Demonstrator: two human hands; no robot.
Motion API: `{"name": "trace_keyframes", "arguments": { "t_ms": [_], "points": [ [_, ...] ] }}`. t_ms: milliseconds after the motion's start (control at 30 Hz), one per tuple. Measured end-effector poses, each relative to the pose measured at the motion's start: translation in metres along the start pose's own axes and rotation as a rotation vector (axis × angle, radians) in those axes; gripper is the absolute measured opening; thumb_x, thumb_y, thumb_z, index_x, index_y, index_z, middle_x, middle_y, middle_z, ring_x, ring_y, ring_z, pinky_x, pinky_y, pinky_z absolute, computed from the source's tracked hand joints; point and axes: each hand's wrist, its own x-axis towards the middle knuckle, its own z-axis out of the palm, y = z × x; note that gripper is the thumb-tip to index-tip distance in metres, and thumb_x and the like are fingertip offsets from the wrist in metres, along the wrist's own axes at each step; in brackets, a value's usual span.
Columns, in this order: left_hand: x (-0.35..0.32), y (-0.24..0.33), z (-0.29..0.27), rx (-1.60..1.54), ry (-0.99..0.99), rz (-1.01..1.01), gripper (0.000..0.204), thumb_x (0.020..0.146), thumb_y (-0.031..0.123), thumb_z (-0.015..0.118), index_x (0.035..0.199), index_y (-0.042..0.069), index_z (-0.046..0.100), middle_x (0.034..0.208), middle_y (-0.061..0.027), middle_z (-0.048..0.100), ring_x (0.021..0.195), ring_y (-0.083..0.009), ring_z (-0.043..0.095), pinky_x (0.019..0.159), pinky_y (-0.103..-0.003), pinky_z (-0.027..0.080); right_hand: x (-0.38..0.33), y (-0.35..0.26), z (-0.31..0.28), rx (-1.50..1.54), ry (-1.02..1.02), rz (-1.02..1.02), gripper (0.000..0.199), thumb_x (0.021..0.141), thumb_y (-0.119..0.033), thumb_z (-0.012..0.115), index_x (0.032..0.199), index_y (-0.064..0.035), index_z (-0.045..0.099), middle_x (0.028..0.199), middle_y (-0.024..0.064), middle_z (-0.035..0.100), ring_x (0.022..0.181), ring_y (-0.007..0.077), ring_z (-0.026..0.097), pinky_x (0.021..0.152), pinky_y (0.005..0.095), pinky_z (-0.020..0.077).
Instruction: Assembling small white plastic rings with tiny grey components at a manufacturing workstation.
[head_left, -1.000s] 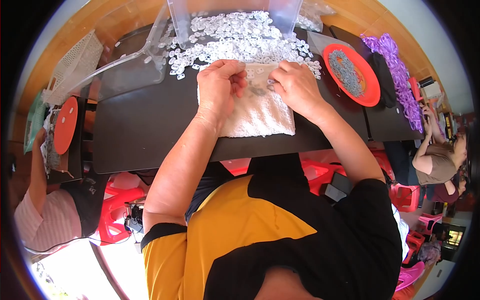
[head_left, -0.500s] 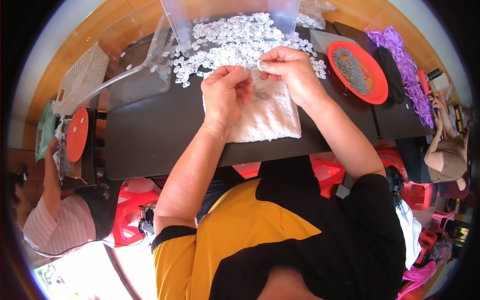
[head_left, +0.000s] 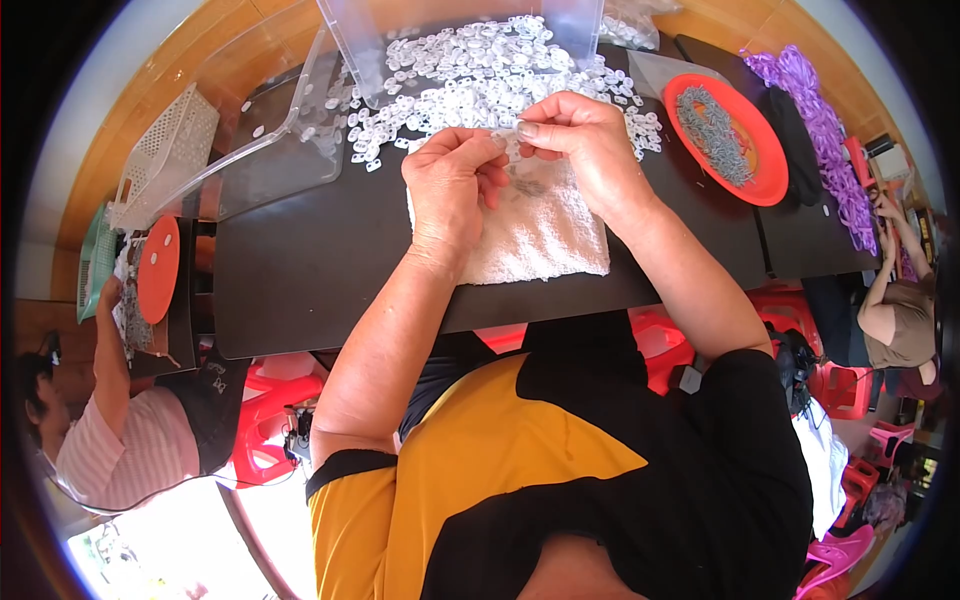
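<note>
while left hand (head_left: 448, 185) and right hand (head_left: 590, 150) overhang towel (head_left: 540, 240), each grip pinches; contents unclear.

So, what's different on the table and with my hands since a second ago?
Your right hand moved left and a little away from you, bringing its fingertips close to those of your left hand, at the far end of the white cloth. Anything picked up or let go is too small to make out. The cloth, white pieces and red plate stayed put.

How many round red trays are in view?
2: the right tray, holding grey pieces, and the left tray, near a co-worker's hand. Others may be hidden.
</note>
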Motion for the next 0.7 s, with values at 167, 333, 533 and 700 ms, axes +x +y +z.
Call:
{"name": "trace_keyframes", "arguments": {
  "t_ms": [167,333,533,700],
  "points": [
    [-0.002,-0.001,0.001,0.011,-0.013,0.01,0.005,0.08,0.0,0.065,0.083,-0.004,0.062,0.07,-0.01,0.063,0.051,-0.0123,0.055,0.041,-0.023,0.039,-0.002,0.003,0.004,0.011,-0.021,0.001,0.01,0.087,-0.006,0.064,0.093,0.0005,0.066,0.084,0.0055,0.068,0.076,0.012,0.064,0.072,0.0244,0.0467],
    [-0.001,0.0,0.002,0.011,-0.09,0.038,0.009,0.083,0.001,0.068,0.088,-0.004,0.062,0.073,-0.0103,0.066,0.056,-0.012,0.057,0.046,-0.023,0.042,0.0,0.0,-0.003,0.052,-0.046,-0.027,0.01,0.087,-0.005,0.063,0.095,0.0016,0.067,0.087,0.0059,0.068,0.079,0.012,0.064,0.075,0.025,0.0482],
    [-0.001,0.0,0.003,0.0,-0.203,0.112,0.02,0.081,-0.004,0.07,0.1,-0.004,0.063,0.082,-0.0102,0.067,0.062,-0.0129,0.06,0.049,-0.024,0.044,0.0,-0.003,-0.013,0.129,-0.088,-0.004,0.01,0.087,-0.005,0.064,0.095,0.0009,0.067,0.091,0.0059,0.067,0.084,0.0111,0.062,0.075,0.0257,0.048],
    [-0.005,0.003,0.006,0.047,-0.283,0.142,0.028,0.08,-0.006,0.071,0.106,-0.004,0.063,0.084,-0.0096,0.067,0.067,-0.0128,0.062,0.05,-0.023,0.046,0.004,-0.003,-0.023,0.182,-0.17,0.022,0.009,0.085,-0.004,0.066,0.092,-0.0001,0.066,0.086,0.0058,0.067,0.078,0.012,0.062,0.072,0.0245,0.0476]
  ]
}}
